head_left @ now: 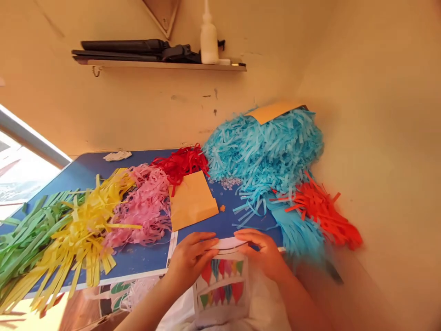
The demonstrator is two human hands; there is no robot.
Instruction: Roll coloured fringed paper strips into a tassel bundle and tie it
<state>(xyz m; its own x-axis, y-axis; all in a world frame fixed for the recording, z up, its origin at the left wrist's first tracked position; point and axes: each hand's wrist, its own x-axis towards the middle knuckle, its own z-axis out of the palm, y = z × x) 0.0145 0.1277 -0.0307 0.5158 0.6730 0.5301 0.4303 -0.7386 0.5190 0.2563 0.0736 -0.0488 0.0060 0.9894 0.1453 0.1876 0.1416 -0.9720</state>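
Both hands hold a small white printed card (pixel 222 285) at the near edge of the blue table (pixel 138 257). The left hand (pixel 191 259) grips the card's upper left corner, fingers curled over its top edge, and the right hand (pixel 263 255) grips the upper right corner the same way. The card is flat and glossy-looking, printed with two curved strings of coloured triangular pennants; its lower part rests against the person's lap.

Shredded paper fringe covers the tabletop in loose, feathery heaps: green strips (pixel 24 239) at the left edge, yellow strips (pixel 82 225) beside them, then a crinkled pink pile (pixel 144 207) and a red tangle (pixel 181 163) toward the far edge. A plain tan paper rectangle (pixel 191 200) lies flat near the middle. At the right corner a tall light-blue mound (pixel 265 151) leans on the wall, with orange-red strips (pixel 320 211) just below it. A wall shelf (pixel 158 65) carries a white bottle (pixel 209 39) and dark objects, perhaps tools.
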